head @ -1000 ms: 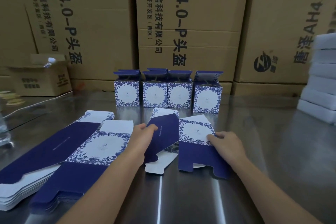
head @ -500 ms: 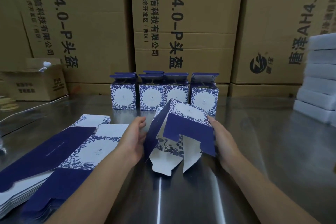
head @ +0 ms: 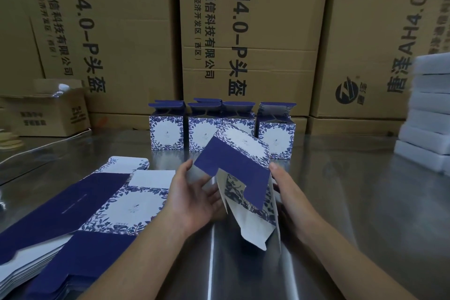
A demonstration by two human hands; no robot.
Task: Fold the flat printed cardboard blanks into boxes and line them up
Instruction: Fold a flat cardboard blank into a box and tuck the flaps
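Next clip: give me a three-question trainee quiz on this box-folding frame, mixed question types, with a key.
1. How many folded boxes stand in the row at the back of the steel table?
2. True or false: the stack of flat blanks lies on the person's right.
3. The half-opened blank is: A) lying flat on the table, B) held between the left hand and right hand, C) standing in the row.

Key: 1. Four. 2. False; it lies on the left. 3. B.
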